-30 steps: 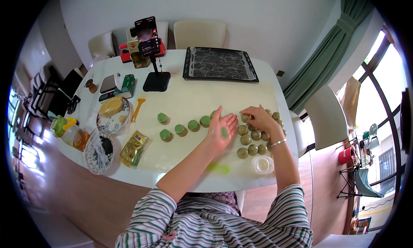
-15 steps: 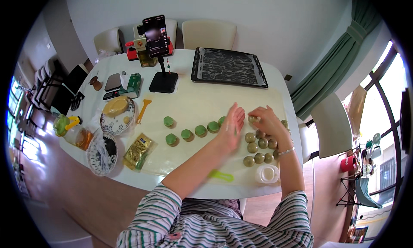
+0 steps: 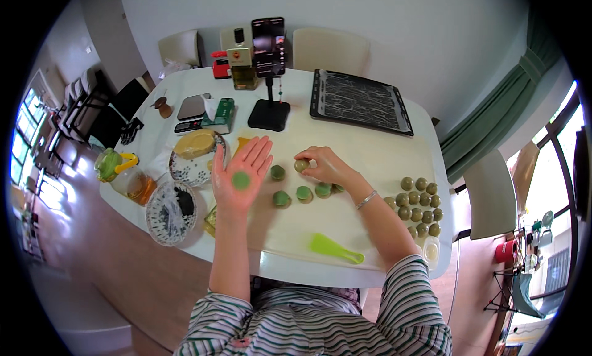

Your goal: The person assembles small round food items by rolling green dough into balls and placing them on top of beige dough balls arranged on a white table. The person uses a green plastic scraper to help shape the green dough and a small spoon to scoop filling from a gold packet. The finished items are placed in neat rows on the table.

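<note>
My left hand (image 3: 246, 163) is held palm up with its fingers stretched out, and a flattened disc of green dough (image 3: 240, 181) lies on the palm. To its right, my right hand (image 3: 330, 168) pinches a brownish-green ball (image 3: 301, 165) between thumb and fingertips, above the mat. Beneath and between the hands sit several green dough pieces (image 3: 304, 194), some partly behind my right wrist. More smooth brownish-green balls (image 3: 415, 199) stand in rows on the right of the table, beyond my right forearm.
A lime-green scraper (image 3: 336, 248) lies near the front edge, a white plastic container (image 3: 431, 251) at right. Left are a bowl (image 3: 161, 229), a plate with yellow dough (image 3: 196, 144) and a jug (image 3: 123, 177). Behind stand a phone on a stand (image 3: 269, 112) and a black baking tray (image 3: 361, 103).
My right hand has moved left from the rows of balls, carrying one ball. My left hand has moved left and turned palm up, showing the green disc. The view has shifted.
</note>
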### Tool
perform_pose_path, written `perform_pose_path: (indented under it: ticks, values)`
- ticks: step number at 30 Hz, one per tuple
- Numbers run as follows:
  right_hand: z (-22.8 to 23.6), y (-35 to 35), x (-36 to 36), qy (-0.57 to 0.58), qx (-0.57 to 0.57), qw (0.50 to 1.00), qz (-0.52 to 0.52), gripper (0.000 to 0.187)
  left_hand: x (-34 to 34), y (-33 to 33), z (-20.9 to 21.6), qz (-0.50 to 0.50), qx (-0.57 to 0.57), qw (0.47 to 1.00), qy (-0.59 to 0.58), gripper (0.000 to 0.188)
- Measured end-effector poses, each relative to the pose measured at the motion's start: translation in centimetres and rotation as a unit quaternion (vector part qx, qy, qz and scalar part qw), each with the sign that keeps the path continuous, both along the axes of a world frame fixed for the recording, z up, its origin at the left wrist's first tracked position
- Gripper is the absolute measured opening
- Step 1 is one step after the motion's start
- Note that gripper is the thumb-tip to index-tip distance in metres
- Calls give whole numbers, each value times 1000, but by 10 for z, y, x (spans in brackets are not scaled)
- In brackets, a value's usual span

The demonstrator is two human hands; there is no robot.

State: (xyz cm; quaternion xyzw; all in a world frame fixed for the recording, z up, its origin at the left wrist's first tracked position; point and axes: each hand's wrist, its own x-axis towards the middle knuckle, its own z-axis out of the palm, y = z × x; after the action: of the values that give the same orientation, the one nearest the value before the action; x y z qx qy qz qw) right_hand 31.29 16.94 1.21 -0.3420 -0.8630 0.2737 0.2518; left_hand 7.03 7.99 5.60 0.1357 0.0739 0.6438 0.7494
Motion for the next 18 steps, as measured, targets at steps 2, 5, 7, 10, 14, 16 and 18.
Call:
perform_pose_path:
  ticks: [2,5,7,10,14,16,18]
  values:
    - [-6,4,-8,-24,-6,1000,6,39,-9,-7,-9,-16,5,999,-30,87]
    - [-13,6,-14,-49,-12,999,-8,40,-11,-12,-18,-34,-29,996,-76,86]
    - [-18,9,-16,-55,-15,998,-10,40,-8,-14,-18,-50,-42,994,-89,86]
    - [-23,9,-18,-53,-11,998,-16,41,-1,-16,-26,-81,-50,989,-115,85]
    - [-9,-1,-21,-55,6,998,-33,40,6,-16,-39,-111,-46,983,-141,88]
    - [-2,-7,-14,-14,140,987,-81,37,9,-20,-41,-115,-42,985,-119,89]
    - [13,-24,-19,50,175,976,-119,34,12,-26,-41,-116,-40,988,-98,89]
